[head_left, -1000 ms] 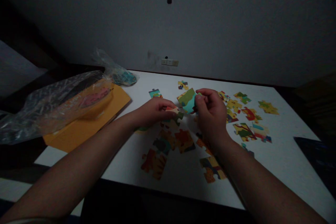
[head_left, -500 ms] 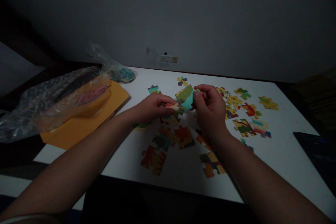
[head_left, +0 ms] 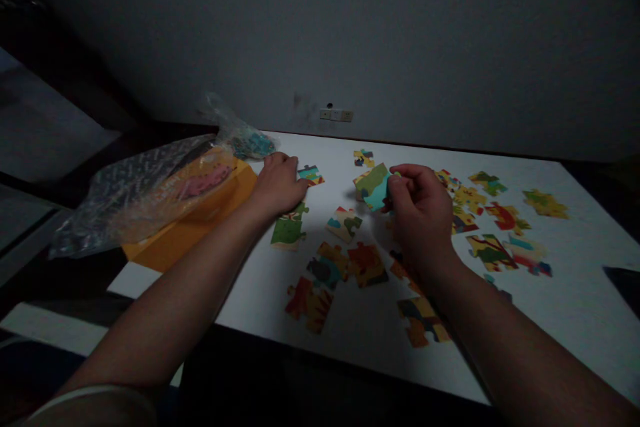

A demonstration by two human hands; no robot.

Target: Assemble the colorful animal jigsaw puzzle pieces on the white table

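Note:
My right hand [head_left: 423,207] pinches a green and turquoise jigsaw puzzle piece [head_left: 373,185] above the middle of the table. My left hand [head_left: 283,183] is open and low over the table, its thumb apart from the fingers. Close to its fingertips and thumb lies a jigsaw piece with blue and orange [head_left: 312,176]; whether they touch I cannot tell. Below that hand are green jigsaw pieces [head_left: 289,233], partly covered by it. A pink and green jigsaw piece [head_left: 344,223] rests between the two hands.
Several loose and joined jigsaw pieces [head_left: 367,263] spread over the white table [head_left: 350,340], many at the right. An orange envelope [head_left: 150,247] lies at the left under clear plastic packaging [head_left: 115,193]. Behind it sits a plastic bag with blue contents [head_left: 253,143]. A wall stands behind.
My left hand has let go of the pink and green jigsaw piece and moved left towards another piece. My right hand still holds its piece. The view has shifted slightly left.

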